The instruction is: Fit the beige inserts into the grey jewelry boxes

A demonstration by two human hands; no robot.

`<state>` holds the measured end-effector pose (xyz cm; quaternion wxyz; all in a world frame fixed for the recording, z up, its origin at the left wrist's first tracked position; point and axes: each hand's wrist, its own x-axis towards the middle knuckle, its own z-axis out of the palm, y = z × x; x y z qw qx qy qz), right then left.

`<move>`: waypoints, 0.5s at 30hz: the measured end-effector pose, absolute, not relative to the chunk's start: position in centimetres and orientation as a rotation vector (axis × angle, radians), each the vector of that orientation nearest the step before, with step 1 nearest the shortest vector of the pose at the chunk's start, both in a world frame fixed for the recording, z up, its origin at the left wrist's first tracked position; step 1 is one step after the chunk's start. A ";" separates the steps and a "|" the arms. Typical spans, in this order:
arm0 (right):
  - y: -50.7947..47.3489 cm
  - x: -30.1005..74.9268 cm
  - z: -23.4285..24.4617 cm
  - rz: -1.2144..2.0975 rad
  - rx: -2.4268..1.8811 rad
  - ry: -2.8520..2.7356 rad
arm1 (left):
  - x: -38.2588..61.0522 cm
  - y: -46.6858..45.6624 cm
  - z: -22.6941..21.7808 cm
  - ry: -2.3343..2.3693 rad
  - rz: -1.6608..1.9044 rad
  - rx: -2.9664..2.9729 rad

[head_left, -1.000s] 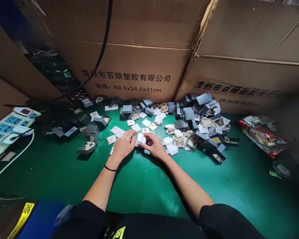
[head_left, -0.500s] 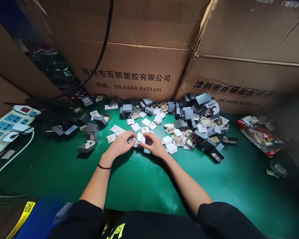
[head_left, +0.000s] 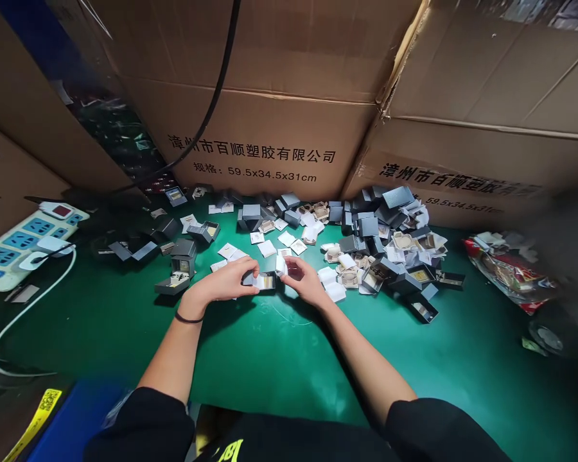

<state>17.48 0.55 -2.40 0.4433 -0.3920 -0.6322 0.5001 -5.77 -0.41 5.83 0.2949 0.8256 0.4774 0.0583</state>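
Left hand (head_left: 230,279) grips one grey box (head_left: 268,283); right hand (head_left: 302,280) pinches one white piece (head_left: 280,264).

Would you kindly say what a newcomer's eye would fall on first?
Perhaps the heap of grey boxes and pale pieces, right of centre on the green table. At the middle, the left hand holds a small box, the right hand a white piece. Cardboard cartons stand behind.
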 end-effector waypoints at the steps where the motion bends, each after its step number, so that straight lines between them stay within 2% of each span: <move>1: 0.7 17.4 -2.3 1.231 -0.975 -1.549 | -5.6 -0.4 5.5 1.268 0.183 2.206; 7: 1.0 16.4 -1.0 1.098 -0.931 -1.723 | -4.9 -0.5 3.6 1.307 0.383 2.225; 15: 0.5 16.1 -1.6 0.958 -0.918 -1.977 | -4.8 -1.1 3.6 1.360 0.508 2.060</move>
